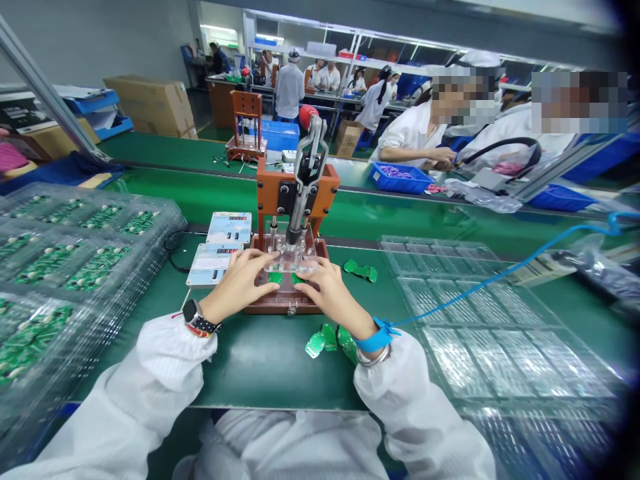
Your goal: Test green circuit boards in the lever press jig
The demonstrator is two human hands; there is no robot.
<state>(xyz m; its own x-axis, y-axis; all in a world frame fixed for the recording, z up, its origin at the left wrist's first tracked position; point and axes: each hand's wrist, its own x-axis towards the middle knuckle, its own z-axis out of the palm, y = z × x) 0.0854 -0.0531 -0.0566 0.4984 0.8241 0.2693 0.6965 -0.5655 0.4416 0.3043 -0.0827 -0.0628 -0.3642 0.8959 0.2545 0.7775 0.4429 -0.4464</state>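
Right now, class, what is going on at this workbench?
A person in white sleeves has both hands on a small orange press fixture on a green bench. The left hand and right hand rest at its clear plate, fingers touching small green circuit boards beneath it. More loose boards lie near the right wrist, filled trays stand to the left, and clear trays to the right.
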